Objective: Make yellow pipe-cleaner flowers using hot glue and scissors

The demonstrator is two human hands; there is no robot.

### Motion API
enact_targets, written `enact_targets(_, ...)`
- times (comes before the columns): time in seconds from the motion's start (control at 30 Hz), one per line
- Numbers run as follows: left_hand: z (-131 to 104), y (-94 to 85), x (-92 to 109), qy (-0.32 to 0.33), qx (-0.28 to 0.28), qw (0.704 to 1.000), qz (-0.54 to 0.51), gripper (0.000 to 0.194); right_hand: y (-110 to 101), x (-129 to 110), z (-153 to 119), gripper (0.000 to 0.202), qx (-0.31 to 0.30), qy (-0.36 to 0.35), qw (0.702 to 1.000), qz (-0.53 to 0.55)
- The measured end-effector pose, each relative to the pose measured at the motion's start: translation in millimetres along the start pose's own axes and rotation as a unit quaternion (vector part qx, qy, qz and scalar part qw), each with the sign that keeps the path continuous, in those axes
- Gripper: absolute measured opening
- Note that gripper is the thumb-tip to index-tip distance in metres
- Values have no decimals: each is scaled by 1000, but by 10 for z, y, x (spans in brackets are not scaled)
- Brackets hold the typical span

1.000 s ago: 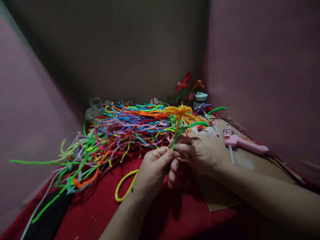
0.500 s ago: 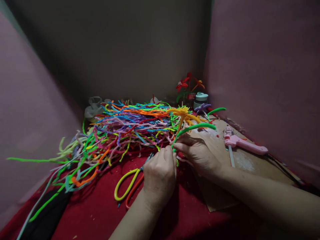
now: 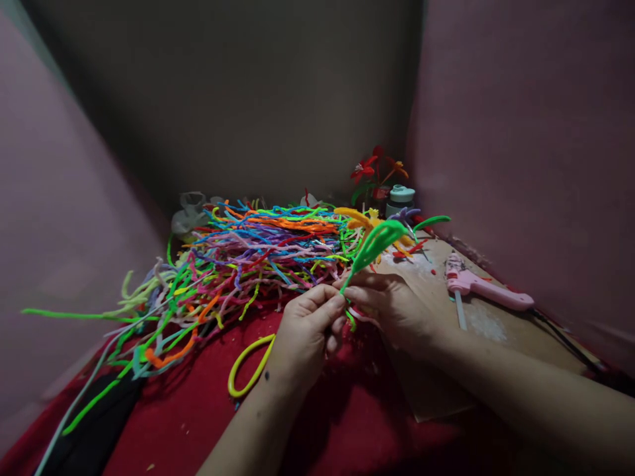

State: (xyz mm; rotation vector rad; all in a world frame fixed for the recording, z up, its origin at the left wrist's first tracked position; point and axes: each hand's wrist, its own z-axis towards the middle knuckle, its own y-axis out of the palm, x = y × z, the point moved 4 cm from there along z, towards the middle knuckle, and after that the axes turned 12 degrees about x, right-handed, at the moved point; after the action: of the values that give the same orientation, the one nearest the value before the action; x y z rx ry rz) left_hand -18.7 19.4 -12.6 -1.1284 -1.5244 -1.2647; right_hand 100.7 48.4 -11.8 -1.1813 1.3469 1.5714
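Note:
Between my two hands is a pipe-cleaner flower, with an orange-yellow bloom (image 3: pixel 353 215) on top and a bright green leaf (image 3: pixel 378 246) in front of it. My left hand (image 3: pixel 310 330) pinches the green stem between thumb and fingers. Close against it, my right hand (image 3: pixel 391 304) grips the same stem from the other side. A short green end of the stem (image 3: pixel 351 321) hangs below the fingers. Yellow-handled scissors (image 3: pixel 238 383) lie on the red cloth beside my left wrist, mostly hidden by it.
A heap of multicoloured pipe cleaners (image 3: pixel 268 248) spreads behind and to the left. On the brown board (image 3: pixel 516 344) at right rests a pink glue gun (image 3: pixel 489 287) with its cord. Red flowers (image 3: pixel 364 168) and a bottle with a pale lid (image 3: pixel 401 194) stand at the back.
The green leaf has turned from edge-on to showing its broad looped face, and the bloom has tilted. My left hand has rolled so its thumb shows, covering more of the scissors.

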Motion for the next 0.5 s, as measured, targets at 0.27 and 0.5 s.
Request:
enact_targets(0.27, -60, 74, -20, -68, -158, 981, -86, 20, 17, 60, 59, 11, -74, -8, 996, 55)
enact_targets(0.5, -140, 31, 100, 416, 100, 809, 404, 12, -7, 116, 31, 12, 19, 77, 994, 74)
